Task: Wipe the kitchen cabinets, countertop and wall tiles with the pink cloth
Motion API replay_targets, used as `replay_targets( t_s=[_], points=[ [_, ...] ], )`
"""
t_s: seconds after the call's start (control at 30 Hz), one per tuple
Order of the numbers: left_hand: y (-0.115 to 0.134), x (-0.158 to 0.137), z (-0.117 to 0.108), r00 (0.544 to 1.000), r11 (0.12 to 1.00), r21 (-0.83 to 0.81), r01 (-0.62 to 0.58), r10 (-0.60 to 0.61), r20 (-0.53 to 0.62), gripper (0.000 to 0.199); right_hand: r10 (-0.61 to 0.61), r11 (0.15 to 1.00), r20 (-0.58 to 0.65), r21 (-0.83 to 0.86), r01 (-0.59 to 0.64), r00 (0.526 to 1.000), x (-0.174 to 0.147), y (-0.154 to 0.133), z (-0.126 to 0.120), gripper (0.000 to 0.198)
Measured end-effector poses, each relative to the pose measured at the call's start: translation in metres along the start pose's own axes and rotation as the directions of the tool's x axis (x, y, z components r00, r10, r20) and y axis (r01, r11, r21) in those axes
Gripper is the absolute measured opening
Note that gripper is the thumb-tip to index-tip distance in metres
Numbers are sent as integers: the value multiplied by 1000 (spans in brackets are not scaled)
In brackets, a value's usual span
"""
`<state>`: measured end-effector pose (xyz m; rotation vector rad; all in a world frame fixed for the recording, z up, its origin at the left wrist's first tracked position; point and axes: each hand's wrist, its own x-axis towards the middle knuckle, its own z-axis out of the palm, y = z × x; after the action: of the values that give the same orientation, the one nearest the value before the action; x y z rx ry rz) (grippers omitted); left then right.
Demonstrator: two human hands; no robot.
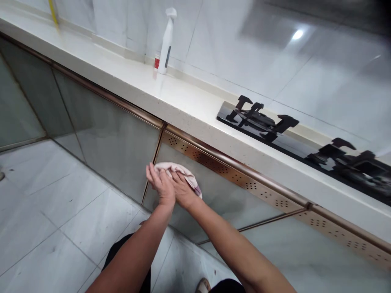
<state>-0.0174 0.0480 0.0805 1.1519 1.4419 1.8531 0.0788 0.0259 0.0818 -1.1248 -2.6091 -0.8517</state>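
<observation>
A folded pale pink cloth (175, 166) with a purple patch at its right end lies against a greenish glass cabinet door (214, 195). My right hand (182, 189) presses on the cloth, its fingers partly tucked into the folds. Right beside it, my left hand (161, 185) grips the cloth's left end, fingers bent and close to the bronze door edge. The two wrists nearly touch. Part of the cloth is hidden behind both hands.
Above the doors runs a white countertop (122, 69) with a bronze rail (214, 154) beneath its edge. A black gas stove (259, 122) sits on it at right. A white spray bottle (166, 44) stands near the wall beside a small red-and-white item (157, 62). Grey-white tiles (61, 219) cover the floor.
</observation>
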Motion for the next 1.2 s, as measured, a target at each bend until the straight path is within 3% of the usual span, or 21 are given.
replay_targets(
  t_s=[0.07,0.17,0.27,0.37,0.5,0.6,0.77,0.9,1.0,1.07,1.13,1.2],
  points=[
    [6,-4,0,998,1000,-18,-10,11,61,51,-78,997,55,2,78,995,-49,-11,2,26],
    [14,-13,4,985,994,-101,38,-20,174,51,-32,999,116,-24,35,993,-137,-23,-10,25],
    [18,-22,14,979,985,-145,90,-61,194,54,112,987,114,-132,-97,987,-214,-18,-44,32],
    [20,-27,21,980,980,-154,125,-98,174,55,237,953,107,-220,-210,966,-251,0,-91,36],
    [25,-29,24,981,978,-163,130,-103,162,54,385,887,-24,-268,-377,923,-232,26,-139,29],
    [30,-30,22,978,977,-165,136,-106,181,54,429,852,-191,-239,-466,883,-185,35,-144,32],
    [32,-27,17,975,979,-142,144,-116,192,55,397,871,-366,-138,-471,842,-95,20,-95,26],
    [29,-22,14,975,989,-111,97,-71,211,56,286,937,-293,-113,-330,912,-60,-5,-39,22],
    [31,-29,15,972,998,-67,15,1,235,57,248,961,-197,-71,-266,949,-73,-14,-18,25],
    [36,-44,17,951,991,-45,-124,132,281,57,239,965,-166,-73,-253,957,-100,-15,-21,23],
    [44,-66,18,886,952,-47,-303,299,354,56,263,956,-121,-100,-276,957,-140,-16,-33,21],
    [51,-88,20,792,891,-78,-447,436,427,53,328,933,-89,-129,-337,941,-186,-17,-52,18]
  ],
)
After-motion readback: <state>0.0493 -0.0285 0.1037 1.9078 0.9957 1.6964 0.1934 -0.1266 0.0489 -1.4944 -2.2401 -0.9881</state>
